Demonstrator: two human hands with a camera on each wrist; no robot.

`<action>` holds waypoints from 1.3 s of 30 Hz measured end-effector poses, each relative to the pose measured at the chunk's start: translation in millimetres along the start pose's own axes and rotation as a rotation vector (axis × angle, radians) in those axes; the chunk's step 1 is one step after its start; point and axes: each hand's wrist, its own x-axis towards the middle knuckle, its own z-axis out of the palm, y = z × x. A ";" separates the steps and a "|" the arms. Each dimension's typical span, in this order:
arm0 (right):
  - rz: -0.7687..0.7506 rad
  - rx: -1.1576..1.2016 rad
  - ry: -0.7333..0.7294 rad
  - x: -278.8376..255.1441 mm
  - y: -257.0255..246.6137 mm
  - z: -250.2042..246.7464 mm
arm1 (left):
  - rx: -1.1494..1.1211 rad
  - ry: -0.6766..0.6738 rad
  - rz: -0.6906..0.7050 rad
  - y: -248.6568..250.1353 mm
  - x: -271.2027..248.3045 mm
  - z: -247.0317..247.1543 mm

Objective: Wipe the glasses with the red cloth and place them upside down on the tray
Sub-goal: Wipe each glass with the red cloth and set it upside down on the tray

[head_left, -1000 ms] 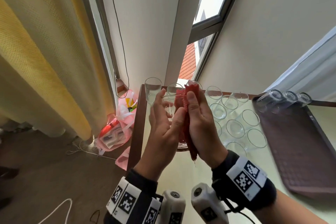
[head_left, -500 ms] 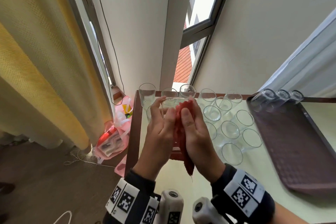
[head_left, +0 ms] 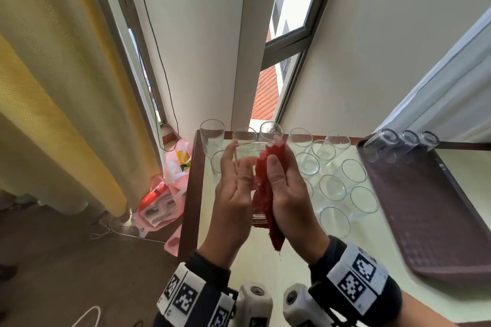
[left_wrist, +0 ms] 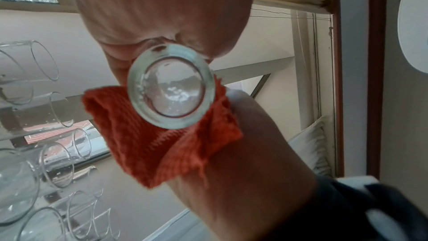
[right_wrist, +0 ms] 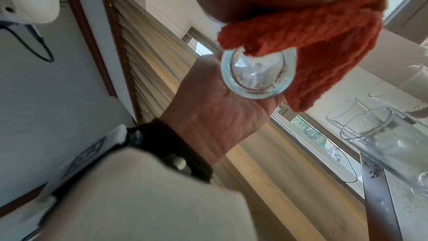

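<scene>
A clear glass (head_left: 245, 152) is held upright above the table's left part, between both hands. My left hand (head_left: 235, 167) grips its left side, thumb toward me. My right hand (head_left: 279, 167) presses the folded red cloth (head_left: 265, 188) against its right side, thumb on the cloth. In the left wrist view the glass's thick base (left_wrist: 170, 87) faces the camera with the cloth (left_wrist: 162, 144) beside it. The right wrist view shows the same base (right_wrist: 258, 74) under the cloth (right_wrist: 312, 43). The dark tray (head_left: 430, 215) lies at the right with three glasses (head_left: 398, 143) upside down at its far edge.
Several upright glasses (head_left: 332, 188) stand on the pale table (head_left: 252, 260) behind and to the right of my hands. The table's left edge (head_left: 190, 194) drops to the floor, where pink bags (head_left: 164, 199) lie. A yellow curtain (head_left: 53, 114) hangs at the left.
Both hands keep hold of the glass and cloth. My right hand with the cloth has slid a little along the glass, and more bare glass shows on the left.
</scene>
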 end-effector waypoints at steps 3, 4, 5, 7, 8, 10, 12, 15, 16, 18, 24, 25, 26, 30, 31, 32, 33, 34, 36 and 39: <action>0.041 0.095 0.041 9.5 -13.6 0.3 | 0.015 -0.033 0.000 1.1 1.7 4.2; 0.070 0.127 0.064 13.2 -17.9 -1.2 | 0.046 -0.038 0.006 0.0 2.0 4.8; 0.096 0.135 0.084 15.9 -22.0 -2.7 | 0.090 -0.043 0.007 -0.9 1.7 5.4; 0.120 0.118 0.106 18.1 -26.0 -5.1 | 0.223 -0.048 0.033 0.0 0.8 4.5; 0.128 0.101 0.120 17.6 -25.0 -6.2 | 0.284 -0.053 0.049 0.0 0.6 3.6; 0.123 0.063 0.153 13.8 -22.3 -7.5 | 0.325 -0.046 0.070 0.7 0.7 1.5; 0.084 0.039 0.161 8.2 -16.6 -7.9 | 0.298 -0.027 0.057 4.6 0.3 0.5; 0.058 0.057 0.110 -3.1 -9.0 -2.4 | 0.167 -0.017 0.021 9.0 0.2 -1.0; 0.044 0.059 0.097 -6.0 -8.8 -0.5 | 0.134 -0.019 0.022 10.2 0.4 -0.6; 0.018 0.057 0.085 -5.6 -9.4 1.8 | 0.102 -0.041 0.031 11.2 0.9 2.0; 0.082 0.148 0.178 9.6 -24.1 -6.0 | 0.280 -0.044 0.107 3.6 -0.3 8.8; 0.087 0.134 0.190 9.3 -23.2 -7.1 | 0.306 -0.035 0.112 3.7 0.7 8.3; 0.090 0.109 0.198 8.0 -21.2 -7.9 | 0.295 -0.019 0.118 3.4 2.2 7.6; 0.061 0.067 0.184 0.7 -10.9 -6.3 | 0.190 0.002 0.093 1.4 3.4 4.9; 0.076 0.097 0.167 -0.3 -9.1 -6.0 | 0.151 -0.010 0.081 1.1 2.1 5.4; 0.086 0.132 0.155 -0.6 -9.6 -6.2 | 0.123 -0.022 0.072 0.4 1.1 6.7; 0.091 0.153 0.148 -0.2 -11.2 -6.7 | 0.108 -0.032 0.063 -0.2 0.0 8.2; 0.090 0.163 0.141 1.5 -11.0 -7.6 | 0.097 -0.046 0.056 0.2 -0.8 9.6; 0.080 0.175 0.133 4.6 -13.2 -11.0 | 0.133 -0.071 0.066 -1.2 -0.9 11.9; 0.062 0.148 0.170 6.1 -14.1 -15.6 | 0.290 -0.064 0.086 -1.8 1.9 10.5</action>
